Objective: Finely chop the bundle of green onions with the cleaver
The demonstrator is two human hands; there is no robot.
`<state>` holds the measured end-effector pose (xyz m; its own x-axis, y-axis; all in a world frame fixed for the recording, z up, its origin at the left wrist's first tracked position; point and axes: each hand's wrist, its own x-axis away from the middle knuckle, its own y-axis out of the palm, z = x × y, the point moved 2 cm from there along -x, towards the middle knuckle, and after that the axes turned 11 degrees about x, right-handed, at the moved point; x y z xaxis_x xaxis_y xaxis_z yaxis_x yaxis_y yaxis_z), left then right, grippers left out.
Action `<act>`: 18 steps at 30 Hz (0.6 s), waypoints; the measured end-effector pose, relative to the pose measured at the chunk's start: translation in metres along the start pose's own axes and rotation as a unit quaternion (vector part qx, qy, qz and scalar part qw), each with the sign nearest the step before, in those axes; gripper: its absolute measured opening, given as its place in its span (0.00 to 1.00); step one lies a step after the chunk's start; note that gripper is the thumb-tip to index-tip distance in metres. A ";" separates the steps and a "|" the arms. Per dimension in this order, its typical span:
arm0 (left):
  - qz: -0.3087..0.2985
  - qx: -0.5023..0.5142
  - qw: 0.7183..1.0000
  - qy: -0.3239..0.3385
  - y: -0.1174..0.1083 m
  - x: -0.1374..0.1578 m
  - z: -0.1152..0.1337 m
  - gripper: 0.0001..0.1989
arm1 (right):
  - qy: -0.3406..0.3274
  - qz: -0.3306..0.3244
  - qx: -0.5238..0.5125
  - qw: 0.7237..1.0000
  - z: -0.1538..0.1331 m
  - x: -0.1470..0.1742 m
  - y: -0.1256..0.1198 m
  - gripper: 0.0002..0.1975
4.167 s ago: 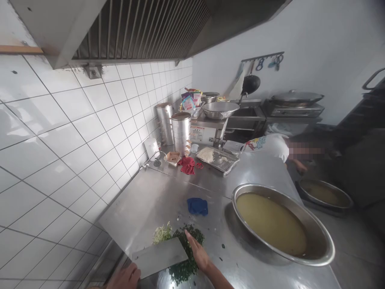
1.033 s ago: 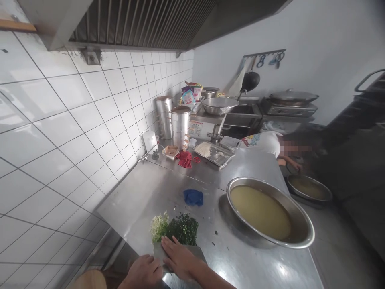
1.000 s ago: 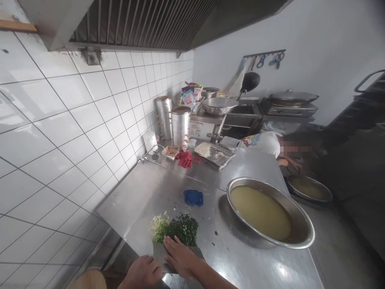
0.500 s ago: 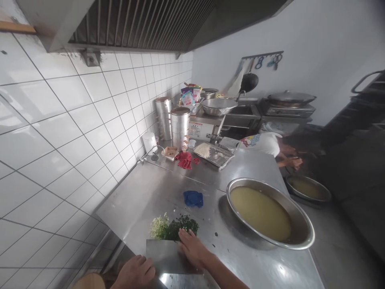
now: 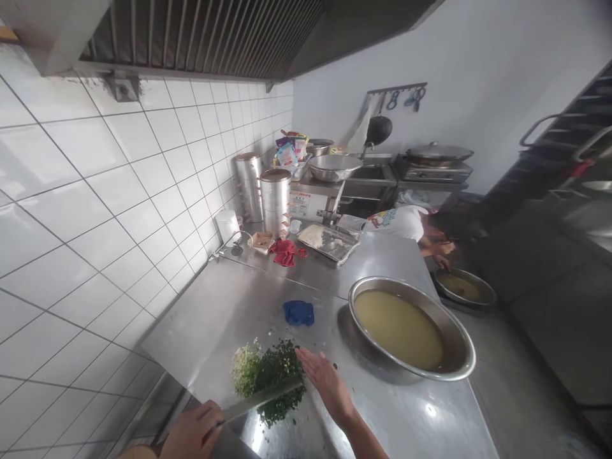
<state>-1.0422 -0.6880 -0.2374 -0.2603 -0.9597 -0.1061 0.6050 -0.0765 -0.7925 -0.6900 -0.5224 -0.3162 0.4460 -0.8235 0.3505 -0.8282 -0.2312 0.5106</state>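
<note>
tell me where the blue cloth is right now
In the head view the blue cloth lies on the steel counter, between the chopped greens and the big basin.

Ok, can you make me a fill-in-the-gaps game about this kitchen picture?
1. The left hand grips a steel ____ with a broad blade.
2. The open right hand is beside the pile of chopped green herbs, which lies on the ____ counter.
3. The crumpled cloth beyond the herbs is ____.
4. The big round metal basin holds a ____ liquid.

Missing words: cleaver; steel; blue; yellowish
</note>
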 end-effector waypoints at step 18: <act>0.032 0.310 0.898 -0.312 0.073 -0.017 -0.017 0.20 | 0.085 0.064 -0.223 0.969 0.040 0.027 0.001 0.42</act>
<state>-1.0062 -0.6723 -0.3032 0.1446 -0.9174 0.3707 0.9565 0.0336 -0.2899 -0.6922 -0.5658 -0.3379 0.4299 -0.7249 0.5383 -0.6682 0.1455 0.7296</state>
